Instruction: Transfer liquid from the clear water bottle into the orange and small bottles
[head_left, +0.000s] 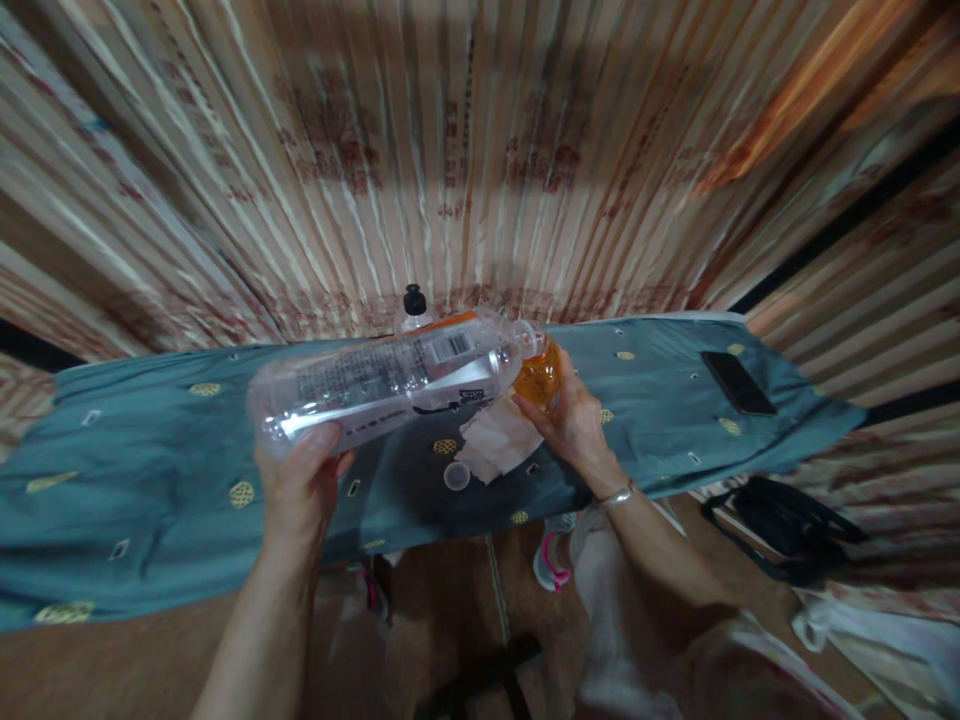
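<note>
Clear bottle (pixel 390 380), center of frame, tilted above left hand (pixel 300 475), which half-curls round its base; right hand (pixel 574 420), right of its neck, wraps orange bottle (pixel 538 378).

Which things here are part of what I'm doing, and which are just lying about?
In the job:
big clear bottle, in left hand
amber bottle, in right hand
small round lid, probably

Seemingly just lying about:
phone
black bag
black-topped bottle
crumpled tissue

Large clear bottle (pixel 375 385) tilted, mouth against small amber container (pixel 538 378).
</note>
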